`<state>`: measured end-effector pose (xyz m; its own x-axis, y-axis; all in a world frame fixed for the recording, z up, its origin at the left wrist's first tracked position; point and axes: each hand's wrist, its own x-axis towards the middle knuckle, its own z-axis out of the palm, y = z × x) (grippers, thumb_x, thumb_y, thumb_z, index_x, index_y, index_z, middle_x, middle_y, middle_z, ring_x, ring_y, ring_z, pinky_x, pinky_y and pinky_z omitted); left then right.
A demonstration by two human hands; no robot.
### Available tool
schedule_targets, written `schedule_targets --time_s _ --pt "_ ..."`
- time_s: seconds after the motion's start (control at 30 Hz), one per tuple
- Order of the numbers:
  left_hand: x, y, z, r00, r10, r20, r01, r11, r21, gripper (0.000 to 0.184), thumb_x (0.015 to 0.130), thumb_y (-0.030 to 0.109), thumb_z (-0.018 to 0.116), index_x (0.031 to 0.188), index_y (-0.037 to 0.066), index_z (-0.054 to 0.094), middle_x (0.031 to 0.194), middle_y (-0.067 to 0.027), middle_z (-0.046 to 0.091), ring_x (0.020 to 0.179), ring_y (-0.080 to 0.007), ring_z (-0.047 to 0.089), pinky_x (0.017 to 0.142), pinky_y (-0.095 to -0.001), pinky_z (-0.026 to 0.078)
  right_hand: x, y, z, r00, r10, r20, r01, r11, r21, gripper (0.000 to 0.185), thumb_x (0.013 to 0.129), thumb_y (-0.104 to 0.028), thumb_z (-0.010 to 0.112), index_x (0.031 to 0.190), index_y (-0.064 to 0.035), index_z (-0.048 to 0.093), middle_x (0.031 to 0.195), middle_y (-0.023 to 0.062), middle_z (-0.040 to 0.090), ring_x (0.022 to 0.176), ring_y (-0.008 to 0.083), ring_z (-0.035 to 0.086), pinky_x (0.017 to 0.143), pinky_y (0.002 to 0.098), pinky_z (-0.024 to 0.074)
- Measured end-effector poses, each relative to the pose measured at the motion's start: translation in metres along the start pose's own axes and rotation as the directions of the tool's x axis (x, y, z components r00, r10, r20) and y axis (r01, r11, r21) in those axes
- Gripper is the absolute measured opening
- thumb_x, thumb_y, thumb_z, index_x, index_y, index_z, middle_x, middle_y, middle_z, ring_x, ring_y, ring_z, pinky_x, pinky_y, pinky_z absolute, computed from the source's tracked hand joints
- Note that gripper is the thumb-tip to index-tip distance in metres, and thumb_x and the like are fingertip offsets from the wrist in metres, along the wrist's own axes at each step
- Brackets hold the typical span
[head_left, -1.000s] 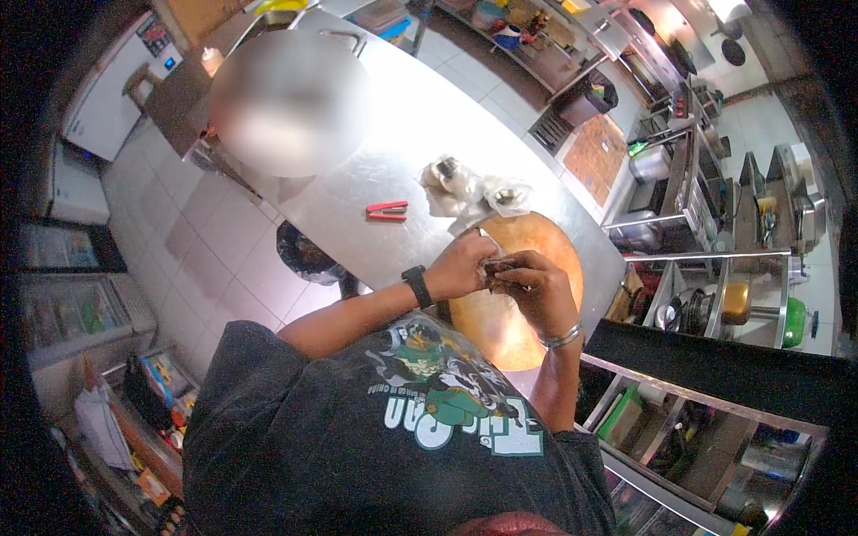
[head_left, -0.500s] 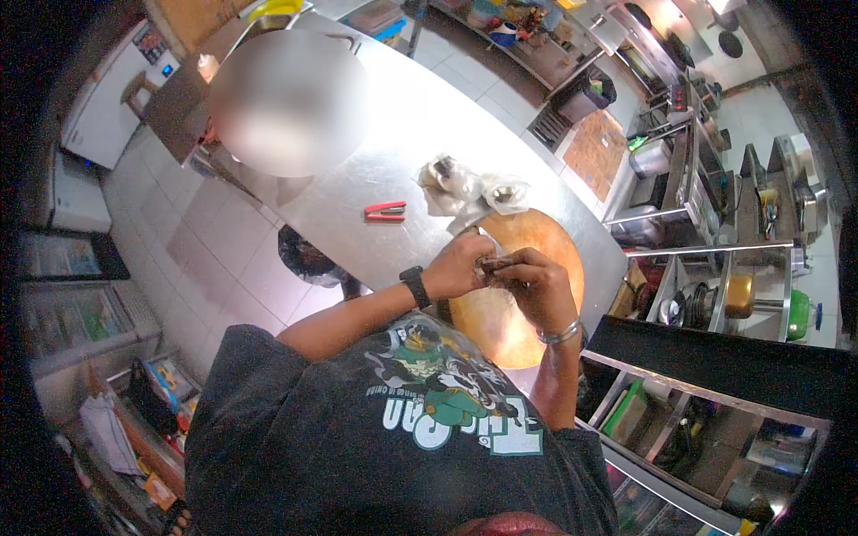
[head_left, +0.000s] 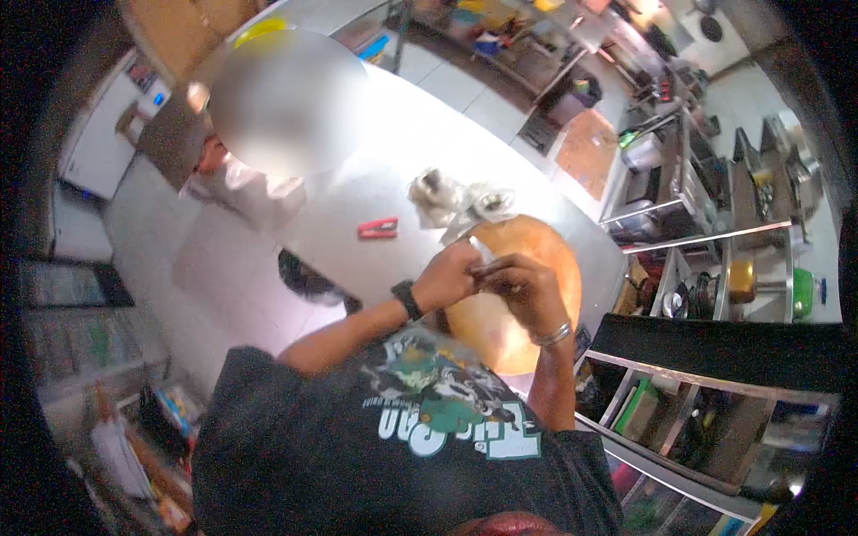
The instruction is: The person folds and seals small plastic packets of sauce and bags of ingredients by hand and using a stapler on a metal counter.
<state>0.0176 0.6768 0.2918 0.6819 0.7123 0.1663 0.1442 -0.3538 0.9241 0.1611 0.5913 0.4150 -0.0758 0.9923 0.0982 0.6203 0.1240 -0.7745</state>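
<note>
While the stapler [head_left: 378,229] lies left of the left hand [head_left: 450,275] and bags [head_left: 458,198] beyond it, that hand—curled closed—and the right hand [head_left: 529,288], fingers bent, pinch an item [head_left: 483,270] between them, mostly hidden, above the board [head_left: 556,255]; blur smears what was sharper earlier.

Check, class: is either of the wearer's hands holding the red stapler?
No, the stapler lies on the table, apart from the left hand and the right hand.

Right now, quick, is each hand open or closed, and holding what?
Left hand: closed on a whitish thing, too blurred to name.
Right hand: fingers bent; can't tell if it holds anything.
</note>
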Motion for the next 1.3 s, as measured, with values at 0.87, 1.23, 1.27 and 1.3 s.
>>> schedule_targets --time_s 0.87,1.23,1.27,1.3 --pt "0.005 -0.026 0.006 0.998 0.061 0.021 -0.058 0.994 -0.095 0.024 0.075 0.020 0.080 0.078 0.003 0.063 0.074 -0.0120 0.067 0.072 -0.0234 0.068 0.069 -0.0340 0.054 -0.041 0.065 0.080 0.822 0.486 -0.297 0.204 0.235 0.950 0.024 0.088 -0.003 0.071 0.110 -0.0020 0.060 0.105 0.0097 0.068 0.100 0.0172 0.064 0.087 0.0316 0.0537" --pt "0.024 0.004 -0.041 0.981 -0.196 0.002 0.195 0.971 -0.140 0.034 0.081 0.025 0.081 0.071 0.008 0.054 0.066 0.0018 0.054 0.063 -0.0099 0.047 0.059 -0.0286 0.044 -0.074 0.153 0.083 0.443 0.532 -0.722 -0.474 0.822 0.315 0.022 0.091 -0.024 0.069 0.096 -0.0027 0.068 0.088 0.0091 0.073 0.078 0.0189 0.069 0.075 0.0345 0.0556" --pt "0.024 -0.007 -0.047 0.981 -0.193 0.017 0.193 0.961 -0.197 0.031 0.083 0.024 0.079 0.075 0.008 0.055 0.070 0.0021 0.054 0.067 -0.0095 0.048 0.062 -0.0280 0.044 -0.066 0.077 0.050 0.425 0.675 -0.603 -0.408 0.738 0.538 0.024 0.090 -0.026 0.071 0.093 -0.0021 0.067 0.085 0.0092 0.072 0.078 0.0190 0.069 0.074 0.0340 0.0553" --pt "0.026 0.014 -0.052 0.985 -0.167 -0.030 0.158 0.966 -0.206 0.030 0.085 0.022 0.078 0.076 0.008 0.053 0.072 0.0020 0.054 0.069 -0.0093 0.047 0.063 -0.0275 0.043 -0.073 0.102 0.062 0.402 0.610 -0.683 -0.423 0.785 0.452 0.027 0.091 -0.029 0.071 0.094 -0.0022 0.065 0.084 0.0089 0.072 0.076 0.0189 0.069 0.072 0.0348 0.0552"
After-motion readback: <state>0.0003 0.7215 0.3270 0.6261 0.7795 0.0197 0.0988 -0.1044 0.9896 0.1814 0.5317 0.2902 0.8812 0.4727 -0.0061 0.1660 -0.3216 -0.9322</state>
